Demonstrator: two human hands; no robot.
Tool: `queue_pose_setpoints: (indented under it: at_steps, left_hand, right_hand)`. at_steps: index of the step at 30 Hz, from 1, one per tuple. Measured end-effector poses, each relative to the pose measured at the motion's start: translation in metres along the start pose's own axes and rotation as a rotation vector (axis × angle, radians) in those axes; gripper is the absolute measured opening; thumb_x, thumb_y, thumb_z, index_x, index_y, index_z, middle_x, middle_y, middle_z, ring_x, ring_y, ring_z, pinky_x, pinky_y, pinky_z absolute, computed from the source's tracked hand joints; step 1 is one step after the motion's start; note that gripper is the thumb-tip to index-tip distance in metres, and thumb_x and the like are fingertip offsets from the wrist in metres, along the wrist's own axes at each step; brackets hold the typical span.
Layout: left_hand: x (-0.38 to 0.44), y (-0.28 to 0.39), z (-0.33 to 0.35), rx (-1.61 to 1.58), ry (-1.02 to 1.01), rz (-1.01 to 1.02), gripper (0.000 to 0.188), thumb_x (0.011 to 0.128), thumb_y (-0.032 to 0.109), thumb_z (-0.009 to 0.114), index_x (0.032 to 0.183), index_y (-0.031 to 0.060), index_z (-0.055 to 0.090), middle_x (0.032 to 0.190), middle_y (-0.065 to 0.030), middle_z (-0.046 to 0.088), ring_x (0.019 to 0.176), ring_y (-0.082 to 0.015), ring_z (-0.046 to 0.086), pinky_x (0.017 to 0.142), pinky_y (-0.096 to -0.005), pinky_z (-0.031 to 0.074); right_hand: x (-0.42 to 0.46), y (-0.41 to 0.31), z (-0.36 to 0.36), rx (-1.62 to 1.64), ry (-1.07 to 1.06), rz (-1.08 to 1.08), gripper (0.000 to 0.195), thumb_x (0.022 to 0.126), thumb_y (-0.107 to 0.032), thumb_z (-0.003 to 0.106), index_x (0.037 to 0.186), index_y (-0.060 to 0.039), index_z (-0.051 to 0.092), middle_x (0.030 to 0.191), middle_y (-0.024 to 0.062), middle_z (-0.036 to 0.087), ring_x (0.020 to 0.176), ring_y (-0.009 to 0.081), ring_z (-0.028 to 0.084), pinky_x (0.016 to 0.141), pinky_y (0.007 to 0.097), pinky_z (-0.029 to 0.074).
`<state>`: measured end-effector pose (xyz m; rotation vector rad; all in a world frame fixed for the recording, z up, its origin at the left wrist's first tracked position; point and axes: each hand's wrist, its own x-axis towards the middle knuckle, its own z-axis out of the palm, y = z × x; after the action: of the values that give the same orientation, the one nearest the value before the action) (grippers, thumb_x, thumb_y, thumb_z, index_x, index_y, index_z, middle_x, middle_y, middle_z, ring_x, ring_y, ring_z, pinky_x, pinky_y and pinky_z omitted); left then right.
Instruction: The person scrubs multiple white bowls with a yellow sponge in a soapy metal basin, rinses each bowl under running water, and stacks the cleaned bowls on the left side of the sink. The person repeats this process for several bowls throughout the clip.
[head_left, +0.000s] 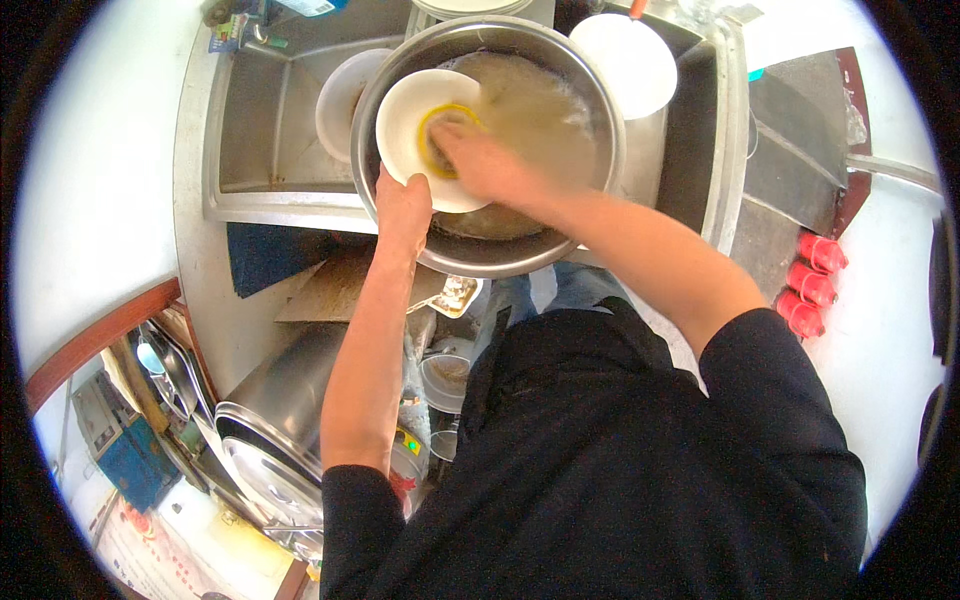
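My left hand (405, 206) grips the lower left rim of a white bowl (401, 112), with the thumb on its inner side. The bowl tilts over a large round steel basin (615, 161) of cloudy water (547, 97). Inside the bowl, the fingers of my right hand (480, 154) press on a round yellow-edged scrubbing pad (422, 142). Motion blurs those fingers and hides part of the pad. Behind the basin's left side, a second white bowl (341, 105) is partly covered.
The basin rests over a steel double sink (247, 142). A white round dish (626, 64) lies to the right, and stacked white plates (472, 6) stand behind. Below are a food-stained tray (457, 295) and a big steel pot (285, 382). Several red bottles (810, 285) stand at right.
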<state>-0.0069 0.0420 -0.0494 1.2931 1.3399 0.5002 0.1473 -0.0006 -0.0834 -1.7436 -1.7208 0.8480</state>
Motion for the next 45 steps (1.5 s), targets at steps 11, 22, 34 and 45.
queue_pose_setpoints:
  at_steps: [11, 22, 34, 45]
  left_hand:
    - [-0.014, 0.054, -0.001, -0.26, -0.163, -0.425, 0.061, 0.104, 0.05, 0.033, 0.151, 0.0112, 0.036, 0.144, -0.016, 0.052, 0.127, -0.037, 0.056, 0.093, -0.0614, 0.052]
    - [0.07, -0.025, 0.041, -0.346, -0.079, -0.493, 0.046, 0.097, 0.011, 0.063, 0.14, -0.0017, 0.049, 0.13, -0.0209, 0.062, 0.114, -0.0298, 0.066, 0.091, -0.0459, 0.059]
    - [0.022, 0.06, -0.015, 0.181, -0.229, 0.014, 0.054, 0.087, 0.005, 0.06, 0.137, -0.011, 0.048, 0.124, -0.024, 0.065, 0.115, -0.0357, 0.065, 0.098, -0.0432, 0.052]
    - [0.022, 0.136, -0.009, 1.127, -0.449, 0.418, 0.05, 0.088, -0.002, 0.047, 0.137, 0.0055, 0.054, 0.111, -0.0291, 0.067, 0.104, -0.0458, 0.064, 0.092, -0.0514, 0.05]
  right_hand:
    - [-0.03, 0.026, -0.077, 0.152, -0.214, 0.664, 0.043, 0.086, -0.012, 0.066, 0.125, 0.0057, 0.058, 0.118, 0.0237, 0.065, 0.101, 0.0398, 0.067, 0.091, 0.0431, 0.057]
    - [-0.018, 0.02, -0.125, -0.018, 0.039, 0.572, 0.034, 0.086, -0.02, 0.061, 0.098, 0.0102, 0.069, 0.098, 0.0332, 0.069, 0.098, 0.0449, 0.068, 0.087, 0.0452, 0.056]
    - [-0.02, 0.055, -0.021, 1.28, 0.307, 0.878, 0.043, 0.082, -0.005, 0.076, 0.123, 0.0033, 0.064, 0.117, 0.0184, 0.066, 0.102, 0.0313, 0.067, 0.077, 0.0415, 0.057]
    - [0.041, -0.028, -0.127, -0.419, -0.118, -0.22, 0.033, 0.086, -0.019, 0.069, 0.117, -0.0094, 0.07, 0.103, 0.0169, 0.071, 0.093, 0.0334, 0.068, 0.083, 0.0404, 0.054]
